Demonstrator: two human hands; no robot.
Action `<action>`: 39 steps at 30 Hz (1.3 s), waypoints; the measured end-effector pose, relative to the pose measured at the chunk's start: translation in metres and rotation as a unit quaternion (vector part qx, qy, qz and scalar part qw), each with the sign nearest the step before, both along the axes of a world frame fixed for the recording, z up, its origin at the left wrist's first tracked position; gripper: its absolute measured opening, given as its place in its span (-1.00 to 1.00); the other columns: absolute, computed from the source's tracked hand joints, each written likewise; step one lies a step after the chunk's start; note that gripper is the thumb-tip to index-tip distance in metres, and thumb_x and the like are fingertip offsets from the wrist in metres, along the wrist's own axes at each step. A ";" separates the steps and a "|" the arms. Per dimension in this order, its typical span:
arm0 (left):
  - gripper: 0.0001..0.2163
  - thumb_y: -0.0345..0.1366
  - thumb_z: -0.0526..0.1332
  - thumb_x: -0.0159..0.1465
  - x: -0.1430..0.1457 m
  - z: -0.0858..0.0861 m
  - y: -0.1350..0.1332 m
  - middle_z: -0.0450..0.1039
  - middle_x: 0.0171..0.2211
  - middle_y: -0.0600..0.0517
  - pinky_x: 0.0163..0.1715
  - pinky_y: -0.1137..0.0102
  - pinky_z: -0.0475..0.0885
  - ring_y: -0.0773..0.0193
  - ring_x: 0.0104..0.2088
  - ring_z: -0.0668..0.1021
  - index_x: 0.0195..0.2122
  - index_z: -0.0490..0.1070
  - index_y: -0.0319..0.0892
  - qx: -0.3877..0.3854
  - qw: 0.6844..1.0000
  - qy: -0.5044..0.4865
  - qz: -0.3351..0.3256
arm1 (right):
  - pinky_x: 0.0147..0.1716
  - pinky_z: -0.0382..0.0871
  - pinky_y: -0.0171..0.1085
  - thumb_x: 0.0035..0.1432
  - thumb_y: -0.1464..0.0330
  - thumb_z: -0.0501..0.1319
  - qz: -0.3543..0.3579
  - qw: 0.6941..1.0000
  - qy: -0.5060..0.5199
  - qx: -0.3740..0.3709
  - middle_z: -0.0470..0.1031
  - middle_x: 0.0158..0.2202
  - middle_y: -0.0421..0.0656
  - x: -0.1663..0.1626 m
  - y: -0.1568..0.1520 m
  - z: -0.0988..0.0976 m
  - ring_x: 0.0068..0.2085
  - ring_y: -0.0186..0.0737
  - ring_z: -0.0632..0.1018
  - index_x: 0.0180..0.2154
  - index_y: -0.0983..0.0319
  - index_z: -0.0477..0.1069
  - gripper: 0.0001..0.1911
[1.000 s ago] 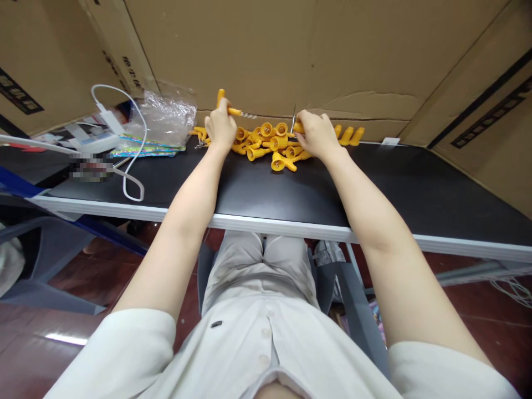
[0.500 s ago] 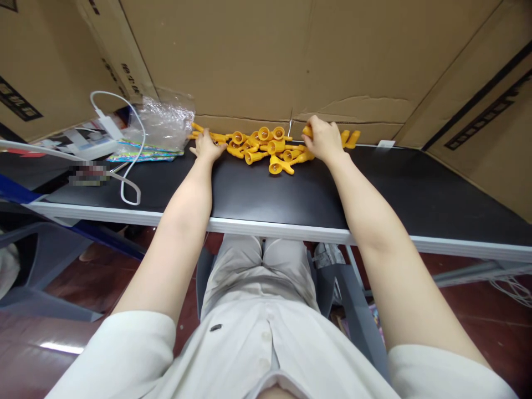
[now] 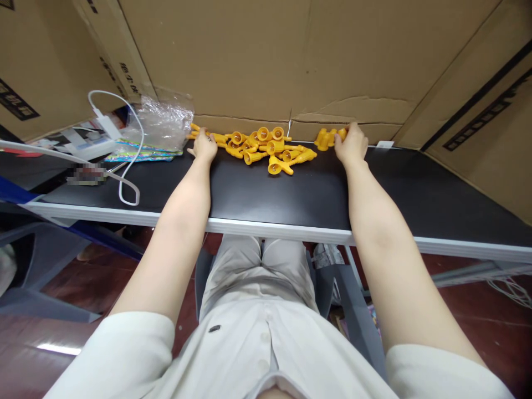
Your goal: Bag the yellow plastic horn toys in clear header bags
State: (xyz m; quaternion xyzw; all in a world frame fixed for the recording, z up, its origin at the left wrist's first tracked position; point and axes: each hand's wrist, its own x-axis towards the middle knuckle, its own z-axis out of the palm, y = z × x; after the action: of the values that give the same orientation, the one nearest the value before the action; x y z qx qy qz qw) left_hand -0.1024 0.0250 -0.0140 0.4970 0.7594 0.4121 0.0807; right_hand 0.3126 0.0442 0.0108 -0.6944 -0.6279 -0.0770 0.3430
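Observation:
A pile of small yellow bell-shaped plastic pieces (image 3: 266,148) lies at the far edge of the black table (image 3: 266,194), against the cardboard. My left hand (image 3: 203,146) rests on the table at the pile's left end, fingers curled over some yellow pieces; what it holds, if anything, is hidden. My right hand (image 3: 351,143) is further right, fingers closed on a small separate group of yellow pieces (image 3: 328,136) by the cardboard wall. A thin metal wire (image 3: 289,128) sticks up behind the pile.
A crumpled clear plastic bag (image 3: 164,119) lies left of the pile, over a colourful sheet (image 3: 137,152). A white charger and looping cable (image 3: 120,160) sit at the far left. Cardboard panels (image 3: 266,55) wall in the back and right. A grey chair (image 3: 37,266) stands lower left.
My left hand came down from holding a piece with a metal spring in the air onto the pile's left end. My right hand moved right from the pile to the separate group.

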 end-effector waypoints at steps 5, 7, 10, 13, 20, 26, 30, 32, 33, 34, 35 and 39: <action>-0.53 -0.27 0.07 0.48 0.000 0.003 -0.003 0.46 0.40 -0.23 0.49 -0.26 0.10 -0.21 0.43 0.45 0.39 0.40 -0.03 0.003 1.000 -0.012 0.010 | 0.31 0.33 0.16 0.34 0.38 0.19 -0.028 0.999 0.043 0.000 0.50 0.25 0.18 0.011 -0.003 -0.004 0.30 0.22 0.50 0.07 0.24 0.46 -0.71; -0.53 -0.29 0.13 0.44 -0.002 0.002 -0.001 0.48 0.37 -0.25 0.50 -0.26 0.09 -0.21 0.43 0.45 0.36 0.44 -0.06 -0.015 1.000 -0.011 0.016 | 0.32 0.33 0.18 0.33 0.36 0.20 -0.027 0.997 0.075 0.022 0.50 0.22 0.17 0.017 0.001 -0.007 0.30 0.21 0.49 -0.01 0.21 0.48 -0.78; -0.51 -0.30 0.27 0.32 -0.005 -0.002 0.004 0.49 0.36 -0.26 0.53 -0.25 0.07 -0.24 0.45 0.41 0.29 0.50 -0.08 -0.031 0.999 -0.009 0.030 | 0.30 0.38 0.15 0.32 0.33 0.24 -0.042 0.991 0.121 0.046 0.53 0.13 0.14 0.027 0.011 -0.012 0.22 0.18 0.55 -0.10 0.20 0.51 -0.85; -0.47 -0.30 0.35 0.22 -0.006 -0.004 0.007 0.48 0.36 -0.25 0.53 -0.26 0.07 -0.27 0.48 0.35 0.25 0.54 -0.07 -0.030 0.999 -0.007 0.030 | 0.24 0.46 0.08 0.33 0.34 0.25 -0.054 0.985 0.159 0.040 0.57 0.06 0.11 0.035 0.019 -0.016 0.10 0.10 0.62 -0.14 0.23 0.53 -0.87; -0.59 -0.30 0.22 0.36 -0.001 0.001 0.001 0.26 0.48 -0.29 0.51 -0.13 0.19 -0.21 0.48 0.34 0.22 0.56 -0.10 -0.025 0.998 -0.017 0.051 | 0.21 0.53 0.00 0.30 0.43 0.31 -0.049 0.975 0.217 0.022 0.64 0.03 0.10 0.047 0.036 -0.027 0.09 0.03 0.68 -0.10 0.27 0.53 -0.87; -0.60 -0.41 0.17 0.36 -0.007 -0.001 0.001 0.41 0.41 -0.24 0.48 -0.09 0.25 -0.10 0.44 0.43 0.17 0.59 -0.06 -0.020 0.998 0.007 0.057 | 0.17 0.54 0.06 0.21 0.40 0.41 -0.024 0.972 0.232 -0.013 0.65 -0.03 0.09 0.041 0.042 -0.032 0.03 0.06 0.67 -0.10 0.24 0.50 -0.77; -0.61 -0.40 0.20 0.38 -0.008 -0.001 0.002 0.57 0.29 -0.17 0.49 -0.16 0.20 -0.11 0.39 0.50 0.18 0.61 -0.04 -0.023 0.998 0.002 0.056 | 0.18 0.50 -0.06 0.23 0.48 0.40 -0.010 0.979 0.189 -0.078 0.65 -0.03 0.09 0.031 0.030 -0.028 0.01 -0.03 0.64 -0.31 0.21 0.46 -0.86; -0.64 -0.31 0.24 0.40 -0.007 -0.001 0.001 0.57 0.30 -0.20 0.50 -0.19 0.18 -0.15 0.39 0.50 0.19 0.61 -0.07 -0.022 0.999 0.006 0.049 | 0.20 0.47 -0.08 0.23 0.54 0.37 0.008 0.981 0.154 -0.120 0.66 -0.01 0.10 0.026 0.022 -0.023 0.04 -0.02 0.64 -0.32 0.24 0.48 -0.86; -0.64 -0.26 0.26 0.40 -0.006 0.000 0.000 0.56 0.30 -0.21 0.50 -0.20 0.18 -0.17 0.39 0.50 0.19 0.60 -0.08 -0.020 0.999 0.008 0.047 | 0.21 0.45 -0.08 0.24 0.56 0.36 0.021 0.981 0.133 -0.140 0.65 0.03 0.13 0.023 0.018 -0.021 0.07 -0.01 0.63 -0.26 0.27 0.52 -0.90; -0.64 -0.23 0.27 0.39 -0.005 0.000 0.000 0.56 0.30 -0.21 0.50 -0.20 0.18 -0.19 0.39 0.50 0.19 0.60 -0.09 -0.018 0.999 0.009 0.046 | 0.22 0.42 -0.08 0.27 0.56 0.34 0.034 0.981 0.110 -0.158 0.64 0.07 0.17 0.021 0.014 -0.019 0.11 0.02 0.62 -0.17 0.32 0.57 -0.90; -0.64 -0.22 0.28 0.39 -0.004 0.000 -0.001 0.56 0.30 -0.22 0.50 -0.20 0.18 -0.19 0.39 0.50 0.19 0.60 -0.09 -0.017 0.999 0.008 0.049 | 0.24 0.39 -0.09 0.31 0.54 0.32 0.046 0.980 0.087 -0.175 0.61 0.12 0.21 0.019 0.011 -0.016 0.16 0.03 0.60 -0.06 0.37 0.59 -0.82; -0.59 -0.37 0.29 0.31 -0.003 0.001 0.000 0.55 0.31 -0.20 0.51 -0.17 0.17 -0.19 0.41 0.49 0.18 0.59 -0.05 -0.023 0.998 -0.005 0.058 | 0.28 0.31 -0.13 0.48 0.42 0.20 0.053 0.971 0.013 -0.234 0.50 0.28 0.30 0.016 0.008 -0.012 0.31 0.05 0.52 0.26 0.49 0.50 -0.58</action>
State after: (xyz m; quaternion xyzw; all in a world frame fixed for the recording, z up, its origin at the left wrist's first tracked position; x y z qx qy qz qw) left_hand -0.1053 0.0246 -0.0126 0.4479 0.7957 0.4014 0.0715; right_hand 0.3283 0.0518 -0.0007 -0.7221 -0.6598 0.0997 0.1824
